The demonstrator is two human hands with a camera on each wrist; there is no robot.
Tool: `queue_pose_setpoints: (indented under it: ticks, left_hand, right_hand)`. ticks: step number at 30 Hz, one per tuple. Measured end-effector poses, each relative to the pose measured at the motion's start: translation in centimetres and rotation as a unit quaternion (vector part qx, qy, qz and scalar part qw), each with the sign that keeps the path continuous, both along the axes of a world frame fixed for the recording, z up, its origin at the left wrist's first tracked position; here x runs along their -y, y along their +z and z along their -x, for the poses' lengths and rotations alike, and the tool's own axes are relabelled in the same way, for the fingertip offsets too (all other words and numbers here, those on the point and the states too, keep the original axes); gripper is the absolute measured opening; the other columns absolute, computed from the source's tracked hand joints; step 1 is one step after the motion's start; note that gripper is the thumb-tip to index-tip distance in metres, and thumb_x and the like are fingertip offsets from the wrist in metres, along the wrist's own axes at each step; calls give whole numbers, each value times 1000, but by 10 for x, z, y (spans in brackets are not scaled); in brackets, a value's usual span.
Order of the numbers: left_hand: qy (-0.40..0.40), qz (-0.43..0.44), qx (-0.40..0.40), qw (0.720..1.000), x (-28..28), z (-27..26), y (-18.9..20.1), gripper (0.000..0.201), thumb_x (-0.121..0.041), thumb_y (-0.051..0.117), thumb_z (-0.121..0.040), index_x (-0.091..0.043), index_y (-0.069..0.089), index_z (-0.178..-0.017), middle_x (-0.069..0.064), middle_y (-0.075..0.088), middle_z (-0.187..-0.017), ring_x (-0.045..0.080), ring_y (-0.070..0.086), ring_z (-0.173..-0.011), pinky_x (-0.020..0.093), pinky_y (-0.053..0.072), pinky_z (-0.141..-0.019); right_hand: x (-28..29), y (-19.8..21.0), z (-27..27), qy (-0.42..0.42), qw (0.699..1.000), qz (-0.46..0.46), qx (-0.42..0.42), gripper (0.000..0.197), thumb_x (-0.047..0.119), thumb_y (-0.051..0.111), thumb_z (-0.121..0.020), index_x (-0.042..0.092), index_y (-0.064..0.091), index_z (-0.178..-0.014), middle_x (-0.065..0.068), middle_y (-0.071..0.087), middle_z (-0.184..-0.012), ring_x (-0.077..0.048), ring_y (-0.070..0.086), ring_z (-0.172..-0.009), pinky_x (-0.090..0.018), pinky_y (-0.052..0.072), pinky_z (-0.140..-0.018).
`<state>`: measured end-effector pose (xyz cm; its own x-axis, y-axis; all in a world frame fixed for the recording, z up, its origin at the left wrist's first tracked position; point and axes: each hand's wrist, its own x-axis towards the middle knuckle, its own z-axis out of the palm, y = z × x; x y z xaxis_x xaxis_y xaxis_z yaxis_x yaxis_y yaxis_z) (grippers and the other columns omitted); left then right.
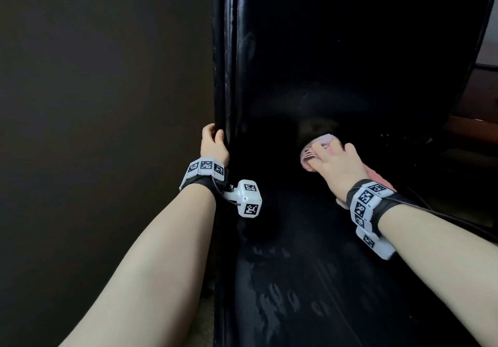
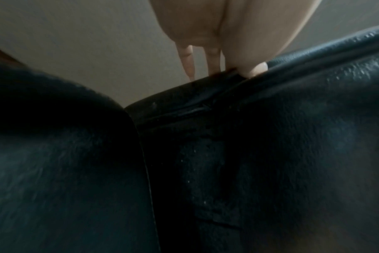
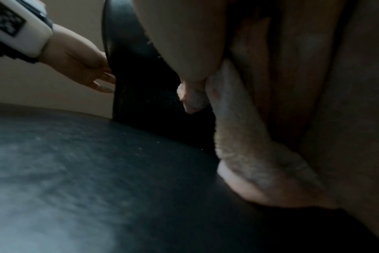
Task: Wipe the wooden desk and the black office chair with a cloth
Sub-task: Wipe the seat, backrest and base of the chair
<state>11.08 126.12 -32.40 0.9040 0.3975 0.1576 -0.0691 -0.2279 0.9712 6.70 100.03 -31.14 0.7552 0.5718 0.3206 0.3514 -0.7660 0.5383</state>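
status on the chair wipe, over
Left hand grips the chair by its side edge. Right hand holds the pink cloth pressed on the chair. Nothing seen blocking the cloth.

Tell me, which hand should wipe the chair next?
The right hand: it holds the pink cloth against the black chair. The left hand has no cloth; it grips the chair's side edge, probably steadying it.

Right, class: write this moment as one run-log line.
task part: black chair | left hand: grips its side edge | right hand: holds pink cloth against it
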Motion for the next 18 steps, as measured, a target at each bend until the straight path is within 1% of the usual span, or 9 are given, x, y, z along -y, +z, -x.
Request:
queue_pose_setpoints:
  ticks: [2,5,7,9,11,12,14,16,18]
  left_hand:
    - [12,9,-5,1000,3,2,2,37,-25,35,-102,-17,38,-138,4,53,-131,21,52,-117,22,36,-89]
    - [31,20,-9,999,8,4,3,38,-25,34,-103,-17,37,-140,4,52,-134,21,52,-118,24,35,-90]
    - [32,17,-14,999,9,4,4,38,-24,34,-103,-16,37,-139,4,52,-134,21,52,-118,23,34,-88]
    - [36,7,-15,999,7,3,6,36,-23,35,-102,-15,39,-138,5,53,-132,22,52,-117,23,34,-86]
    - [43,-1,-21,999,6,4,6,35,-24,36,-102,-16,41,-135,5,56,-128,23,54,-113,26,36,-89]
    - [46,-7,-25,999,6,5,7,34,-25,36,-102,-17,42,-134,5,58,-125,23,55,-110,29,38,-92]
    - [53,-6,-36,998,7,5,9,34,-25,36,-102,-18,42,-134,5,58,-124,23,56,-108,31,40,-91]
    - [57,3,-45,997,9,5,11,34,-25,35,-102,-17,41,-135,7,56,-126,24,55,-110,27,38,-84]
    - [59,8,-51,997,12,6,14,36,-24,35,-102,-16,39,-137,8,54,-130,25,54,-113,25,35,-82]
  right_hand:
    - [-1,-6,1,16,999,-36,-26,65,15,90,-26,22,58,-82,-7,47,-104,-32,52,-78,-34,39,-58]
    - [-15,-8,3,118,990,-82,13,73,11,88,-44,24,43,-100,-5,39,-112,-30,41,-89,-34,41,-58]
    - [-33,-3,5,211,972,-82,58,61,13,80,-57,21,44,-105,-4,38,-115,-29,41,-90,-34,43,-58]
    - [-51,12,4,247,966,-51,64,39,28,65,-66,17,54,-102,-6,38,-115,-32,50,-85,-35,45,-58]
    - [-60,28,4,222,973,-15,53,37,39,57,-65,16,66,-93,-5,40,-115,-32,53,-82,-33,42,-60]
    - [-59,35,5,206,978,-1,47,34,37,56,-63,17,68,-88,-5,45,-114,-32,55,-80,-31,42,-60]
    - [-47,38,4,166,985,35,42,27,19,53,-60,17,69,-81,-7,58,-108,-32,59,-76,-30,42,-59]
    - [-24,34,2,114,993,36,19,24,7,61,-55,17,69,-76,-8,63,-101,-31,54,-81,-32,42,-61]
    - [3,27,0,28,999,11,-20,28,14,81,-51,19,70,-76,-8,64,-96,-26,43,-88,-34,36,-66]
